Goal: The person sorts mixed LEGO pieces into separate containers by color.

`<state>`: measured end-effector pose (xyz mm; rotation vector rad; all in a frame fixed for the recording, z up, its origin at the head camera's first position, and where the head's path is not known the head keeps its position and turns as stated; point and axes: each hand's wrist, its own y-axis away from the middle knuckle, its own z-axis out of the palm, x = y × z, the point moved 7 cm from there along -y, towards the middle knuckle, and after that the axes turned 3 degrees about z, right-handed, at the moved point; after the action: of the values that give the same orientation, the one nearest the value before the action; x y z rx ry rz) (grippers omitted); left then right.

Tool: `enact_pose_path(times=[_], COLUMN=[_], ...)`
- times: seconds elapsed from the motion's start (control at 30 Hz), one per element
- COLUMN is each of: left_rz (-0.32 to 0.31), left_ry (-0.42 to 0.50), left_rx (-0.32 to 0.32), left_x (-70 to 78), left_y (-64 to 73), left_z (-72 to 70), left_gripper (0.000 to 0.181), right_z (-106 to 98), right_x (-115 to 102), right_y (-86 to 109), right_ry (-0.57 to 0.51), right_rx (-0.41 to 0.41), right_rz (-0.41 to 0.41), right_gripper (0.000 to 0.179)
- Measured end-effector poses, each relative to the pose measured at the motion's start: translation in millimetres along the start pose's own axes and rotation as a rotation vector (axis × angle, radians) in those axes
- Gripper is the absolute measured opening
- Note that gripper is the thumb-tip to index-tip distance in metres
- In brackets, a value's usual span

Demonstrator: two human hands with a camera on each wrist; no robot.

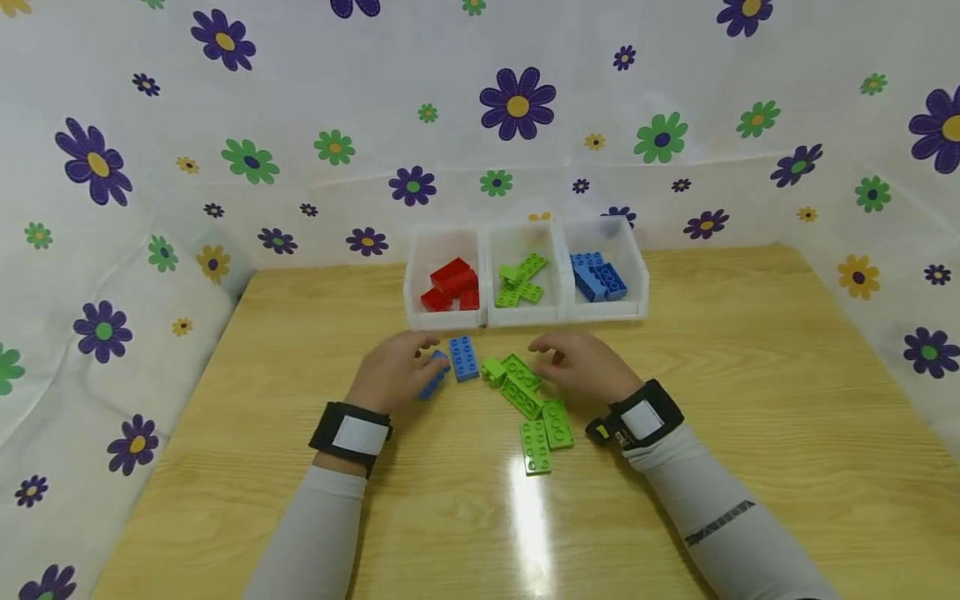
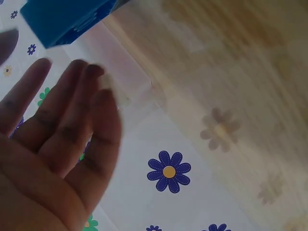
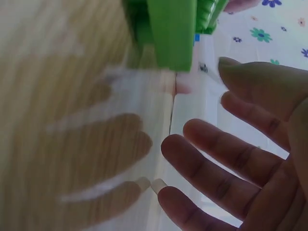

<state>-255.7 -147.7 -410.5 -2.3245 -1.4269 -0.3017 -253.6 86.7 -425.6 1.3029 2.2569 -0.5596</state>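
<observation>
My left hand (image 1: 397, 371) is beside a blue brick (image 1: 432, 382), its thumb overlapping the brick in the head view. Loosely bent fingers (image 2: 72, 110) show in the left wrist view, with the blue brick (image 2: 67, 21) beyond their tips. A second blue brick (image 1: 463, 358) lies just to the right. My right hand (image 1: 588, 365) hovers at the right side of several green bricks (image 1: 521, 396), fingers slightly bent and apart. In the right wrist view a green brick (image 3: 173, 33) stands past the fingertips, with nothing in the hand. A small green block (image 1: 492, 372) is at the group's left end.
Behind the hands stands a white three-part tray (image 1: 525, 315). Red bricks (image 1: 453, 283) fill its left section, green bricks (image 1: 521, 282) the middle, blue bricks (image 1: 598, 277) the right. A flowered cloth (image 1: 450, 100) hangs behind and beside the wooden table (image 1: 247, 400).
</observation>
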Motion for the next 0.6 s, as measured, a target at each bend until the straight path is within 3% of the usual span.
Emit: enact_pose_path(times=[0.13,0.27,0.33,0.47,0.6], left_rz=[-0.085,-0.136,-0.147,-0.113,0.003], left_ry=[0.011,0.0,-0.011,-0.008,0.182], left_rx=[-0.106,-0.155,-0.141,-0.044,0.005], left_x=[-5.6,-10.9,-12.6,-8.3,15.2], left_y=[-2.5,-0.9,-0.3,-1.6,-5.6], left_z=[10.7,15.9,14.4,4.0,-4.4], left_gripper=[0.049,0.051,0.047,0.042,0.041], right_z=[0,0,0,-2,-9], right_x=[-3,-3,-5,-13,-31], right_y=[-1.1,-1.7,-2.2,-2.5,-0.5], right_ry=[0.005,0.003,0.007,0.006,0.017], right_rx=[-0.018,-0.012,-0.002,0.048,0.151], right_rz=[0.011,0.031,0.033,-0.014,-0.173], right_gripper=[0.03,0.029,0.029,0.029,0.034])
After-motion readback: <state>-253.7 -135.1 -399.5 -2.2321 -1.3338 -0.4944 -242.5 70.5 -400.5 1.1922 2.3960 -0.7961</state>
